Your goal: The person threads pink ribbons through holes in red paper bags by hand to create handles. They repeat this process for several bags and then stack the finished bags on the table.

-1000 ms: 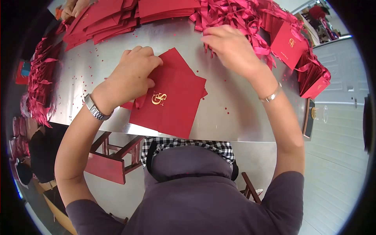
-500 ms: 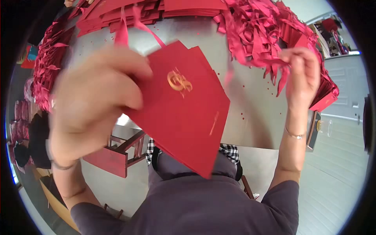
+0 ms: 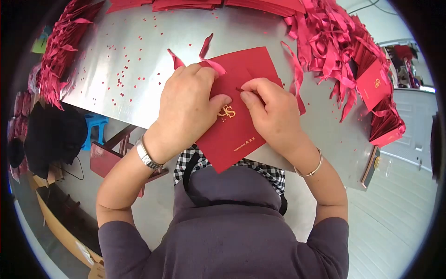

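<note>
A flat red paper bag (image 3: pixel 246 132) with a gold emblem is held tilted over the table's near edge. My left hand (image 3: pixel 188 104) is closed on its left side, thumb on the front by the emblem; pink-red ribbon ends (image 3: pixel 207 51) stick up beyond those fingers. At the bag's upper middle, my right hand (image 3: pixel 274 111) is closed in a pinch, with a small dark red ribbon tip (image 3: pixel 239 89) showing at the fingertips. Another length of ribbon (image 3: pixel 296 69) hangs beyond the right hand. The back of the bag is hidden.
The metal table (image 3: pixel 144 97) carries scattered small red paper dots. Stacks of red bags (image 3: pixel 186 4) lie at the far edge. A ribbon heap (image 3: pixel 320 42) and ribboned bags (image 3: pixel 374 83) stand on the right, more ribboned bags (image 3: pixel 60 60) on the left. A wooden chair (image 3: pixel 109 160) is below left.
The bag has moved away from the camera and lies lower over the table edge. My right hand has come from the ribbon heap to the bag's front, with a ribbon.
</note>
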`<act>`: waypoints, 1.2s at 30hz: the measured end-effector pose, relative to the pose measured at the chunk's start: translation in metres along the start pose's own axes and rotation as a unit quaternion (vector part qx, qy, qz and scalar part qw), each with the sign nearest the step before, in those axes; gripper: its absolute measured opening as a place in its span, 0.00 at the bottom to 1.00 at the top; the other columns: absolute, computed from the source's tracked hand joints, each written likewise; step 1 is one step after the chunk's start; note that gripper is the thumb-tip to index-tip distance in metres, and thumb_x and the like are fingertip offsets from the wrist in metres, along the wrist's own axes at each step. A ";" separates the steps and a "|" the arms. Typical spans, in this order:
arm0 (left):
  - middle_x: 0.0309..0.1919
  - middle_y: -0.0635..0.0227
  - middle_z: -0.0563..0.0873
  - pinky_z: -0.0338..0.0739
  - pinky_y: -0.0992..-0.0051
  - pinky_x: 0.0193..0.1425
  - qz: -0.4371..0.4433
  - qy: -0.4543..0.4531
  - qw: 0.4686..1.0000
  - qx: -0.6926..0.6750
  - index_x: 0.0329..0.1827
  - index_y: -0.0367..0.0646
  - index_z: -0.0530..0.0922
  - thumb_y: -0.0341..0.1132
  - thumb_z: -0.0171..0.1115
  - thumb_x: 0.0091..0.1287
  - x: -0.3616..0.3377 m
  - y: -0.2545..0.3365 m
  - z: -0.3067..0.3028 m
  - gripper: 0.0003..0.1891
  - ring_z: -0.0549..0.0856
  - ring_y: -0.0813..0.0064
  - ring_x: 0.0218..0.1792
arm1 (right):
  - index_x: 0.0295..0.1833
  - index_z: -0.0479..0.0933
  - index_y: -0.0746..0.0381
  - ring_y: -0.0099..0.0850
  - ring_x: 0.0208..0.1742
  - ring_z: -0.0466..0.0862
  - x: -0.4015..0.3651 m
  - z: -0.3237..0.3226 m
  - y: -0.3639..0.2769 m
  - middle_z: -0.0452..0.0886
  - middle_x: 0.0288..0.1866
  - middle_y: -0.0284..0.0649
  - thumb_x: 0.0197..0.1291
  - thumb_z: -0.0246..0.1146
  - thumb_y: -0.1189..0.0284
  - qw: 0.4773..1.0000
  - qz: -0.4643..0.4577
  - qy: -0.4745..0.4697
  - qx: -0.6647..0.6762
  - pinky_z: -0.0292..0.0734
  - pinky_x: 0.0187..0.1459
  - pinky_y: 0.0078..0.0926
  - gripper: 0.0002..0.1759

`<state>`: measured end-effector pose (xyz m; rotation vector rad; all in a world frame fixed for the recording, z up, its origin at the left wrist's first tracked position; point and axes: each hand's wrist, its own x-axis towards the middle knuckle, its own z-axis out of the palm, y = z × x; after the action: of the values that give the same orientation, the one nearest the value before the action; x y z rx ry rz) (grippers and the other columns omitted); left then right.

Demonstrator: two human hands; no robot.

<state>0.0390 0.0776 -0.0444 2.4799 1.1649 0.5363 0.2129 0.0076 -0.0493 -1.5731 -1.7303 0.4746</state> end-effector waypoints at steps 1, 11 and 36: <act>0.38 0.55 0.85 0.78 0.62 0.47 -0.029 -0.002 0.998 -0.059 0.45 0.36 0.80 0.33 0.72 0.54 0.002 -0.001 0.000 0.17 0.83 0.54 0.42 | 0.42 0.79 0.65 0.35 0.30 0.82 0.001 0.004 0.001 0.83 0.32 0.43 0.61 0.64 0.76 1.000 0.021 0.000 -0.013 0.76 0.33 0.28 0.05; 0.39 0.56 0.87 0.80 0.64 0.47 -0.112 -0.103 0.957 -0.248 0.46 0.37 0.81 0.31 0.68 0.57 0.011 -0.018 0.003 0.15 0.87 0.58 0.42 | 0.39 0.79 0.65 0.43 0.30 0.83 0.015 0.009 0.001 0.82 0.31 0.47 0.62 0.63 0.75 0.996 -0.014 -0.043 -0.072 0.76 0.32 0.34 0.04; 0.35 0.54 0.86 0.79 0.59 0.44 -0.039 -0.004 0.968 -0.250 0.41 0.37 0.80 0.26 0.64 0.55 0.003 -0.016 0.017 0.10 0.85 0.51 0.40 | 0.32 0.82 0.69 0.48 0.36 0.86 0.080 -0.008 -0.044 0.84 0.31 0.54 0.48 0.63 0.75 0.895 0.008 -0.307 -0.323 0.83 0.38 0.40 0.08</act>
<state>0.0381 0.0868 -0.0655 1.9963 0.9732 0.6987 0.1904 0.0747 0.0088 -2.0355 -2.5477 0.4588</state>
